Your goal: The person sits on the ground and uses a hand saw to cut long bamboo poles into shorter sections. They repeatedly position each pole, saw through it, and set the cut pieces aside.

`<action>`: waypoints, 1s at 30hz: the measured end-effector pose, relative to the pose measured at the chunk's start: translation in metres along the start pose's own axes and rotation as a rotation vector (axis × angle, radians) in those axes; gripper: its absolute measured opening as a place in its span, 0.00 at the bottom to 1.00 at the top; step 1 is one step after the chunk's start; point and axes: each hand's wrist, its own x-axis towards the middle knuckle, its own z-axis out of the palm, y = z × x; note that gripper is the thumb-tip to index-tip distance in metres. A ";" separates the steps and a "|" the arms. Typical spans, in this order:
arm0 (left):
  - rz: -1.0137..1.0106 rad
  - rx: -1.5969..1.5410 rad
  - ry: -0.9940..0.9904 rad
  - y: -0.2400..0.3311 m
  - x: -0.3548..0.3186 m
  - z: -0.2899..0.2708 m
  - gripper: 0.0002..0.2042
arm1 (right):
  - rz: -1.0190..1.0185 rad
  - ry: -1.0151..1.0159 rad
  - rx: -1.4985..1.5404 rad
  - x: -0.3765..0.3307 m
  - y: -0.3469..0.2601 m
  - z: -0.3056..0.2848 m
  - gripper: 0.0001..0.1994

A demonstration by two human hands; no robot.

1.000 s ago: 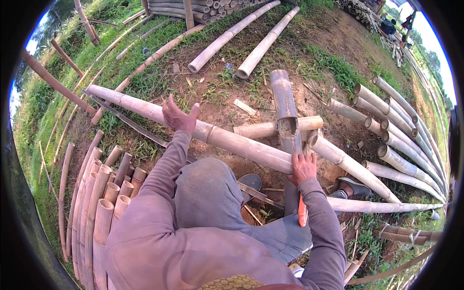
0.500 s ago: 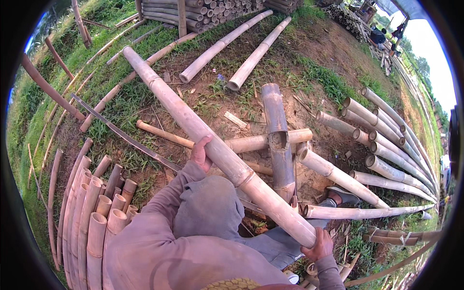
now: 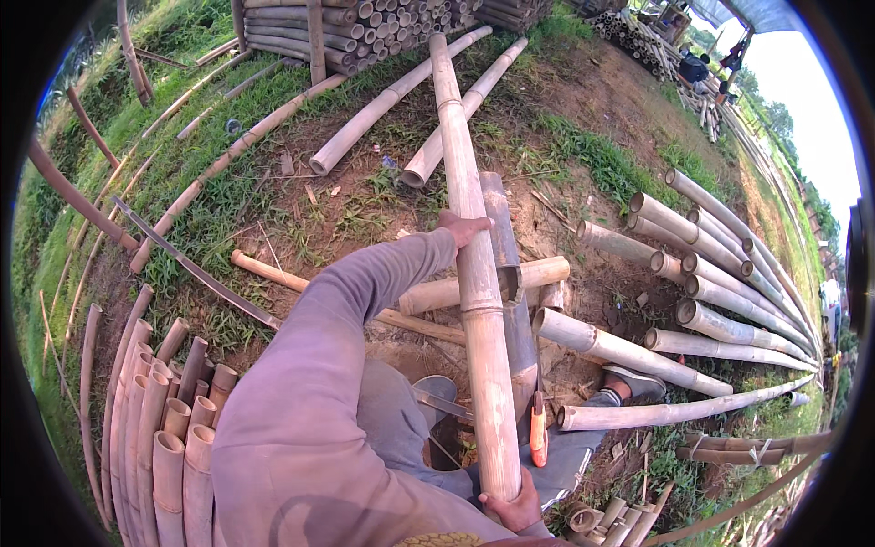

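A long pale bamboo pole [image 3: 480, 342] runs from near my body toward the far stack. My left hand [image 3: 465, 228] is closed around its middle, the arm stretched across from the left. At the near end, my right hand [image 3: 518, 509] grips the pole, with part of that hand hidden behind it. Beneath and beside the pole stands a dark notched bamboo piece [image 3: 518, 337], partly covered, with a pale bamboo crosspiece [image 3: 433, 295] by its notch. An orange-handled tool [image 3: 539, 428] is just right of the pole, close to my leg.
Several cut bamboo poles [image 3: 720, 319] fan out on the right. Upright bamboo lengths [image 3: 169, 465] cluster at the lower left. A long, thin, dark metal strip [image 3: 196, 269] slants across the left. Two poles [image 3: 387, 105] lie ahead, before a bamboo stack [image 3: 365, 27].
The pole has swung from a diagonal to nearly straight ahead, its far end going right and its near end left. Both hands moved with it, and the orange-handled tool came into view.
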 end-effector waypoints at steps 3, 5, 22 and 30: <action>0.139 0.036 -0.054 0.071 0.055 -0.011 0.39 | -0.173 -0.125 0.372 0.074 -0.062 0.023 0.44; 0.303 -0.117 0.004 0.112 0.079 -0.043 0.38 | -0.283 -0.105 0.425 0.154 -0.130 0.060 0.38; 0.107 0.497 0.004 -0.200 -0.086 -0.279 0.22 | -0.390 -0.046 0.111 0.167 -0.035 0.076 0.20; 0.974 1.179 -0.909 -0.010 -0.127 -0.010 0.27 | -0.334 0.212 0.226 0.080 0.003 0.057 0.19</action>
